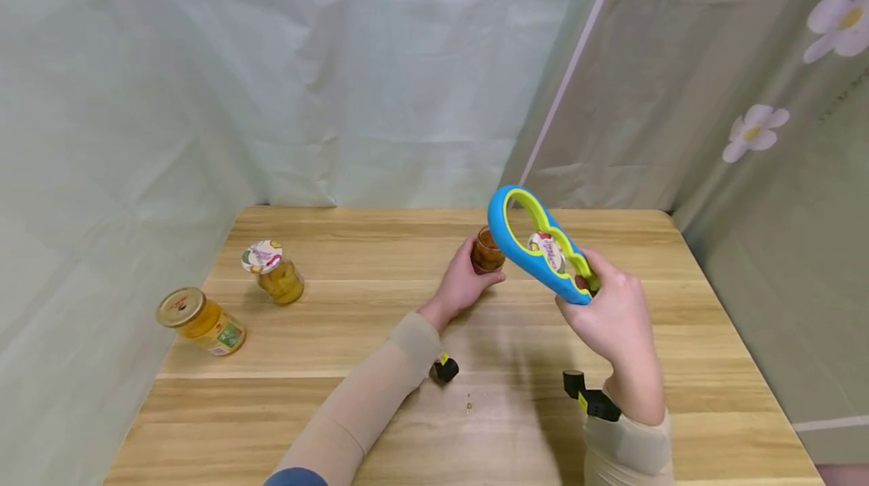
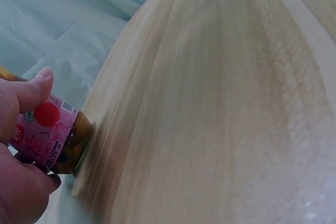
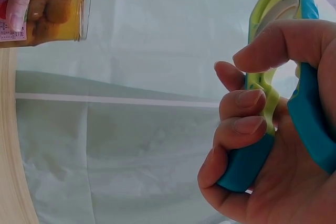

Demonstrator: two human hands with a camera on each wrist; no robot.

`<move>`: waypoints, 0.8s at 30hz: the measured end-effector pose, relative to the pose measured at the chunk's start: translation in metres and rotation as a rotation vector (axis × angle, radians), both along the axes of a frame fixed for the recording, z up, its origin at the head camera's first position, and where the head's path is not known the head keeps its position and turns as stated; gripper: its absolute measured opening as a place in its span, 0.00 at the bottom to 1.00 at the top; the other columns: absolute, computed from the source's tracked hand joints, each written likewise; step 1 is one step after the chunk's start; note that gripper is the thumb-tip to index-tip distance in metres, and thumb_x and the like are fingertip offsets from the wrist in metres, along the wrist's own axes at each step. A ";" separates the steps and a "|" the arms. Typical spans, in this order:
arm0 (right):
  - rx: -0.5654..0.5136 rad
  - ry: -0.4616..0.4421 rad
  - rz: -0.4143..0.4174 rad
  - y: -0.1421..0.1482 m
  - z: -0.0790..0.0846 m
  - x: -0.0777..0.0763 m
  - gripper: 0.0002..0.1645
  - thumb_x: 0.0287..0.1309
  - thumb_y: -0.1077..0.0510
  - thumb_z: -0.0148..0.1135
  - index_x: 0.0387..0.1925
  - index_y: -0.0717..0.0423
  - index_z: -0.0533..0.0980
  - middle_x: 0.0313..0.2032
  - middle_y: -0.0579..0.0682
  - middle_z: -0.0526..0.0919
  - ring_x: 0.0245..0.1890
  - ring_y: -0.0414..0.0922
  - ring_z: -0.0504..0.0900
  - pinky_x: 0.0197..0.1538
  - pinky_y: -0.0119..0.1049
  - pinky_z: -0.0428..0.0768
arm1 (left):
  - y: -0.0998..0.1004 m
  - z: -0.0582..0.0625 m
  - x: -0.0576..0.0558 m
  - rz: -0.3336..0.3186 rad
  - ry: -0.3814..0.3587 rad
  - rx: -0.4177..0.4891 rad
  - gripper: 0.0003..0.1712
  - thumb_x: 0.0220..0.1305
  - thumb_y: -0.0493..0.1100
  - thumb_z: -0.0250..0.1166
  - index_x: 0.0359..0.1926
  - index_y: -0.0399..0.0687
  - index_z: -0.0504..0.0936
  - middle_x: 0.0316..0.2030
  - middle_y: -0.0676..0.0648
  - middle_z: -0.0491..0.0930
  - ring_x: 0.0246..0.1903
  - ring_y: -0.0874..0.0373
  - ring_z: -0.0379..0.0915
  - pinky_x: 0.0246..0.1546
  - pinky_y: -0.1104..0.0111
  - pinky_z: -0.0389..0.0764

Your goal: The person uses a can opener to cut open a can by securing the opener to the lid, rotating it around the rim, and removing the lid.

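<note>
The left hand [image 1: 463,284] grips a lidless, pink-labelled jar [image 1: 487,250], upright near the far edge of the desk [image 1: 366,267]. Beside it, the right hand [image 1: 614,314], fingers curled around a blue-and-green opener [image 1: 532,266], holds it above the desk, a patterned lid [image 1: 551,252] within its frame. Two lidded jars [image 1: 284,284] stand well apart at left.

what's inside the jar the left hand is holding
Round, brownish pieces in yellowish liquid show near the open mouth of the jar, and more at its base. The label and left hand cover its middle, so the contents there cannot be seen.
</note>
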State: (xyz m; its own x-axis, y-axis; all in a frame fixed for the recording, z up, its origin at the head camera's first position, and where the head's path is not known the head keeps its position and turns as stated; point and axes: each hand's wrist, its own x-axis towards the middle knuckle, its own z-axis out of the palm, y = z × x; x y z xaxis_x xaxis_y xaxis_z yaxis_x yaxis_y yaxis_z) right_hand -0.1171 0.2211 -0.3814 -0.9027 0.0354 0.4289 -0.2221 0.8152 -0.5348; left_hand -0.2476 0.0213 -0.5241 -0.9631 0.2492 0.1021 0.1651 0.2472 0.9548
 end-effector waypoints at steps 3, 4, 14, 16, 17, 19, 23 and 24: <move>0.000 -0.004 0.001 0.000 0.000 0.000 0.26 0.43 0.62 0.69 0.49 0.54 0.77 0.21 0.48 0.73 0.21 0.46 0.69 0.24 0.40 0.67 | 0.000 0.001 0.000 0.002 0.000 0.008 0.45 0.53 0.41 0.77 0.69 0.52 0.63 0.59 0.52 0.72 0.58 0.60 0.67 0.65 0.58 0.66; 0.000 -0.005 0.003 0.000 0.000 0.000 0.27 0.43 0.61 0.69 0.50 0.54 0.78 0.21 0.48 0.74 0.21 0.46 0.69 0.25 0.40 0.67 | 0.000 0.001 0.000 0.003 0.001 0.011 0.46 0.53 0.40 0.77 0.69 0.52 0.63 0.59 0.52 0.72 0.58 0.59 0.67 0.65 0.57 0.66; 0.004 -0.008 0.013 -0.001 0.000 0.000 0.24 0.42 0.61 0.69 0.46 0.53 0.78 0.20 0.47 0.72 0.19 0.46 0.68 0.23 0.40 0.66 | -0.004 0.002 0.001 0.008 0.034 0.042 0.48 0.51 0.39 0.78 0.70 0.50 0.62 0.61 0.49 0.70 0.59 0.57 0.65 0.66 0.55 0.65; 0.005 -0.009 0.014 -0.001 0.000 0.000 0.24 0.42 0.61 0.69 0.47 0.53 0.78 0.20 0.47 0.73 0.20 0.46 0.69 0.24 0.40 0.66 | -0.005 0.002 0.002 0.012 0.030 0.044 0.49 0.51 0.39 0.78 0.71 0.50 0.62 0.62 0.49 0.69 0.61 0.58 0.63 0.67 0.55 0.63; 0.003 -0.009 0.015 -0.001 0.001 -0.001 0.24 0.42 0.61 0.69 0.47 0.53 0.78 0.20 0.47 0.73 0.20 0.46 0.69 0.24 0.40 0.67 | -0.006 0.002 0.002 0.014 0.026 0.040 0.49 0.51 0.40 0.78 0.71 0.51 0.62 0.63 0.49 0.68 0.62 0.58 0.62 0.67 0.55 0.62; 0.001 -0.009 0.015 -0.001 0.001 -0.001 0.24 0.42 0.61 0.69 0.46 0.52 0.78 0.20 0.47 0.73 0.20 0.46 0.69 0.23 0.40 0.66 | -0.008 0.004 0.003 0.017 0.019 0.038 0.49 0.51 0.41 0.78 0.71 0.52 0.62 0.65 0.49 0.66 0.64 0.57 0.60 0.68 0.54 0.60; 0.002 -0.011 0.016 -0.001 0.001 0.000 0.23 0.42 0.61 0.69 0.46 0.52 0.77 0.20 0.47 0.72 0.20 0.46 0.68 0.23 0.40 0.66 | -0.012 0.005 0.005 0.027 0.016 0.019 0.50 0.51 0.45 0.78 0.72 0.53 0.61 0.69 0.50 0.62 0.66 0.56 0.56 0.68 0.52 0.59; 0.002 -0.014 0.016 -0.001 0.001 0.000 0.24 0.42 0.61 0.69 0.46 0.52 0.77 0.20 0.47 0.72 0.20 0.46 0.68 0.24 0.40 0.66 | -0.013 0.005 0.005 0.028 0.025 0.015 0.51 0.51 0.47 0.79 0.72 0.52 0.61 0.69 0.50 0.62 0.67 0.56 0.56 0.68 0.52 0.59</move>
